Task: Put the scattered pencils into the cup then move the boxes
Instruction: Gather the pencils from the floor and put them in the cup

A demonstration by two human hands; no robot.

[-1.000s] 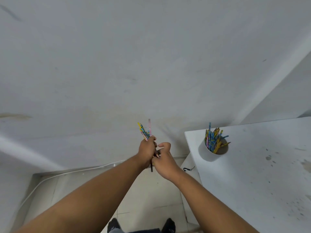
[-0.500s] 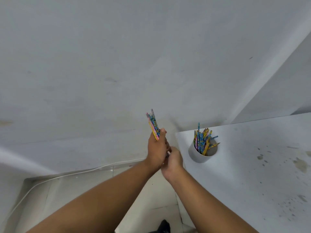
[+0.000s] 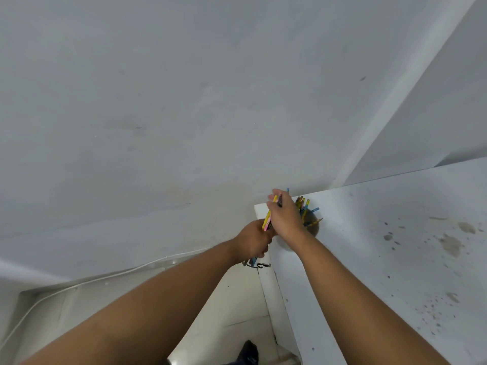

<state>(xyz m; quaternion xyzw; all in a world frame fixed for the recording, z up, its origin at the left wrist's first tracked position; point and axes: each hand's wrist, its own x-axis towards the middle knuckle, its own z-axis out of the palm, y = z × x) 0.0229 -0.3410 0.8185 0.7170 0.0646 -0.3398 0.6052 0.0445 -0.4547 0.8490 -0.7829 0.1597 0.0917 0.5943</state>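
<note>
Soft, even daylight; wide-angle bending at edges.

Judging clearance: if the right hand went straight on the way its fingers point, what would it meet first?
Probably the grey wall past the table corner; the cup's pencils sit to the side of the right hand, not ahead. Depth unclear.
</note>
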